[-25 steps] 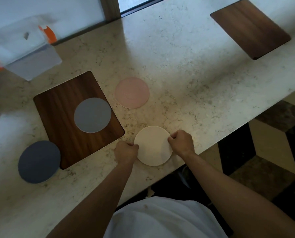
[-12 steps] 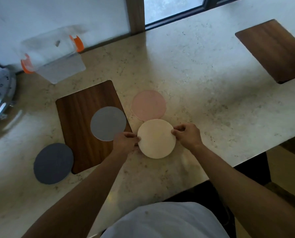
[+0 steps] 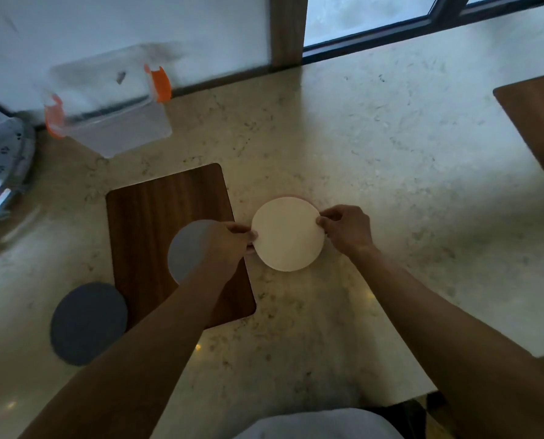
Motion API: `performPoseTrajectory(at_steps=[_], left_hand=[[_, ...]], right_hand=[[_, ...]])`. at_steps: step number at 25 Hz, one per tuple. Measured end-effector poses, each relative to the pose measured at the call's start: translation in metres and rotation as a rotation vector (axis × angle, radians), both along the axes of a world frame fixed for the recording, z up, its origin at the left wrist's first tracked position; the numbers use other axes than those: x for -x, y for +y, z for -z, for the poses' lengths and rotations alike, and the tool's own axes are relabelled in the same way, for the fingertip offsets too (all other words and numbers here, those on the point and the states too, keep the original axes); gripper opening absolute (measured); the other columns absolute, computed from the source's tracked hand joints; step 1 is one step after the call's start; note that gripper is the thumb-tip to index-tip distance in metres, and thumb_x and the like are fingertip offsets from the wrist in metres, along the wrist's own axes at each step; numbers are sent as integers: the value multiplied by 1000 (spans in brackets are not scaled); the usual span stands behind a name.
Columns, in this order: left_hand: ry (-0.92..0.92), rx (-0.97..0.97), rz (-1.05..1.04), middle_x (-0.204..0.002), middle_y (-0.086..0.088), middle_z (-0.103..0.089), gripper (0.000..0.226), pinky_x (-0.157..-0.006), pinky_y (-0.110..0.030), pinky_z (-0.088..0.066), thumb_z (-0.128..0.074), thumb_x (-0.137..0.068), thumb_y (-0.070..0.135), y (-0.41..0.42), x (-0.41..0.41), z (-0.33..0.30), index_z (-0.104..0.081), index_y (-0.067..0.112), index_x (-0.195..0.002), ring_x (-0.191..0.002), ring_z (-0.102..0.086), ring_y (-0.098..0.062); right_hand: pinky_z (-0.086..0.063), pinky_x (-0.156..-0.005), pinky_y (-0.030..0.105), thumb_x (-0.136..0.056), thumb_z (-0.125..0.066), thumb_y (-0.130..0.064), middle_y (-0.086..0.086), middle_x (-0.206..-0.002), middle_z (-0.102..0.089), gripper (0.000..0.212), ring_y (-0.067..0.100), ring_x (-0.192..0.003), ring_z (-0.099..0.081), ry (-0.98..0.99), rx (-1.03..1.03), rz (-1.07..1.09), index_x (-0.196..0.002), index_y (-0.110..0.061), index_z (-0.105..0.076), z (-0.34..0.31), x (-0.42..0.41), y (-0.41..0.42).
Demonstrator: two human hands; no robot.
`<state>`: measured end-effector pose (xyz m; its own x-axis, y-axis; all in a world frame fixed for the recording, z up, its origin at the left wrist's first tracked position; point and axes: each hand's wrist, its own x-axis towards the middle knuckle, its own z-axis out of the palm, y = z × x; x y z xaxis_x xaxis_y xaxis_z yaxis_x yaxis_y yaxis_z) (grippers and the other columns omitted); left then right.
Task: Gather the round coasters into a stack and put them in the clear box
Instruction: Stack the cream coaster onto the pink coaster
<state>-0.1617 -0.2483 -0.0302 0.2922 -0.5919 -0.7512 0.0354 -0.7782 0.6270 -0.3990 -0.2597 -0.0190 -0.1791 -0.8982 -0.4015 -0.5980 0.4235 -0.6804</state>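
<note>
On a marble surface, a dark grey coaster and a light grey coaster await gathering; left hand and right hand each pinch the white coaster over a pink coaster. Misaligned edges could topple the stack before the clear box.

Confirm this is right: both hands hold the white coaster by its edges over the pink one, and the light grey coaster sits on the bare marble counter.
One thing is wrong. The head view shows the light grey coaster on the wooden board, not the bare marble. The rest stands: left hand and right hand hold the white coaster over the pink one.
</note>
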Motion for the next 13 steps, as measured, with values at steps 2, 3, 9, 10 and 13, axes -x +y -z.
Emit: performPoseTrajectory(at_steps=[2, 3, 9, 10, 13], left_hand=[[-16, 0, 15, -84, -5, -69, 18, -60, -34, -60, -73, -80, -1, -6, -1, 9, -69, 15, -76, -72, -68, -17], [-26, 1, 16, -84, -4, -70, 19, -61, -34, -61, -74, -80, 0, -6, 0, 12, -70, 18, -75, -70, -69, -16], [-196, 93, 47, -92, -3, -69, 14, -77, -38, -59, -72, -85, 9, 1, 11, 17, -73, 10, -99, -82, -68, -23], [-210, 113, 54, -98, -7, -69, 19, -80, -41, -58, -71, -86, 9, 2, 13, 17, -72, 7, -105, -87, -68, -27], [-241, 137, 70, -110, -14, -70, 25, -87, -48, -56, -69, -88, 11, 3, 17, 12, -69, 6, -112, -95, -67, -32]], right_hand=[[-53, -91, 34, -83, -74, -26, 3, -101, -77, 21, 15, -89, -68, 21, 5, -18, -102, -18, -76, 8, 1, -10], [-52, -91, 33, -82, -74, -26, 3, -100, -77, 21, 15, -89, -68, 31, 10, -29, -101, -18, -77, 11, 1, -14], [-40, -77, 17, -85, -70, -26, 0, -96, -77, 17, 6, -77, -60, 111, 88, -31, -98, -19, -77, 25, -6, -16], [-39, -76, 17, -86, -69, -26, 0, -96, -77, 17, 6, -78, -60, 120, 104, -22, -99, -19, -77, 26, -8, -15], [-40, -76, 19, -88, -66, -24, 1, -97, -75, 16, 8, -79, -60, 140, 118, -9, -100, -19, -76, 28, -11, -14]])
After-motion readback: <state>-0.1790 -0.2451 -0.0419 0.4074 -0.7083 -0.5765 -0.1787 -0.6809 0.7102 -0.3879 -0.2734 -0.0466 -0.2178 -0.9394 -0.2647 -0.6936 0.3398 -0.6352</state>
